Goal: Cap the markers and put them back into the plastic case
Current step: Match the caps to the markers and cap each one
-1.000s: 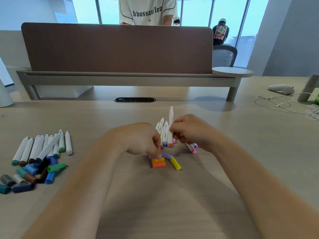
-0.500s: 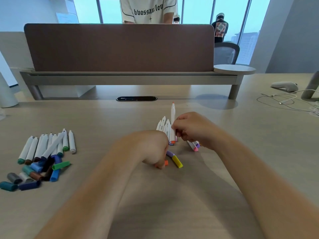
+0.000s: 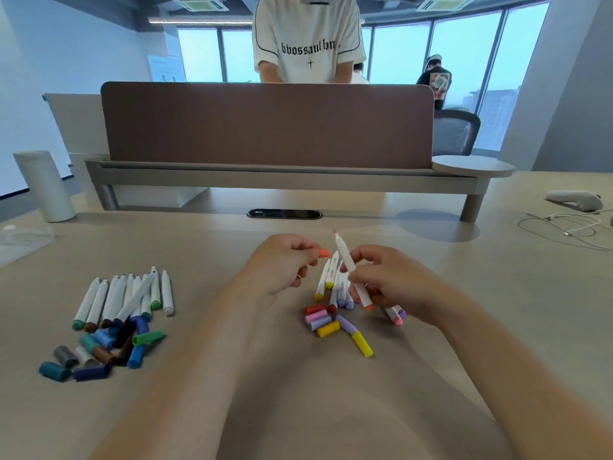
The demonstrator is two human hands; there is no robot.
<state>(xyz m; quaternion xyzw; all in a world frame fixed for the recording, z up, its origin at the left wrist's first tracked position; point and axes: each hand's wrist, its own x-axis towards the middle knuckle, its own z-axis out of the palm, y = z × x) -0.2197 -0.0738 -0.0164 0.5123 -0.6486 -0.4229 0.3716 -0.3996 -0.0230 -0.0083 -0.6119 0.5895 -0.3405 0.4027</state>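
My right hand (image 3: 388, 283) holds a white marker (image 3: 348, 263) with an orange tip and orange base, tilted with its tip up. My left hand (image 3: 282, 263) pinches an orange cap (image 3: 322, 253) just left of that tip, not touching it. Under the hands lie several uncapped white markers (image 3: 331, 280) and loose caps (image 3: 323, 322) in red, pink, purple and yellow. At the left, another row of uncapped markers (image 3: 126, 298) lies above a heap of blue, green, brown and grey caps (image 3: 102, 350). A clear plastic case (image 3: 20, 240) shows faintly at the far left edge.
A brown desk divider (image 3: 265, 124) on a grey rail closes off the back of the table. A person stands behind it. A white cylinder (image 3: 44, 185) stands at the back left. White cables (image 3: 564, 224) and a white device (image 3: 575, 199) lie at the right.
My left hand has lifted from the table with the orange cap and brought it up beside the marker's tip. My right hand has tilted the marker leftward. The camera has tipped upward.
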